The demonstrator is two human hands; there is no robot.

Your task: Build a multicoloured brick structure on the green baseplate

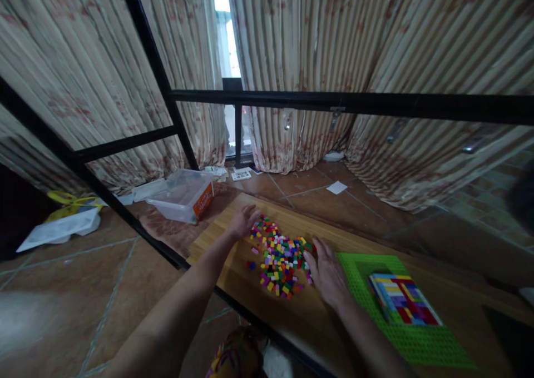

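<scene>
A loose heap of small coloured building bricks (pixel 286 255) is spread over the wooden table (pixel 233 267). At the heap's far left edge lies my left hand (pixel 244 221), its fingers stretched towards the bricks and nothing visible in them. My right hand (pixel 327 269) rests at the heap's right side with fingers apart, the tips close to or touching the outer bricks. Just right of that hand is a green baseplate (pixel 362 280). On it stands a low block built of multicoloured bricks (pixel 404 300).
A clear plastic bin (pixel 175 200) with an orange label sits on the tiled floor beyond the table's left end. Farther left is a white tray (pixel 62 228). A black metal frame (pixel 292 99) crosses in front of the curtains (pixel 300 44). Papers (pixel 337 187) lie on the floor.
</scene>
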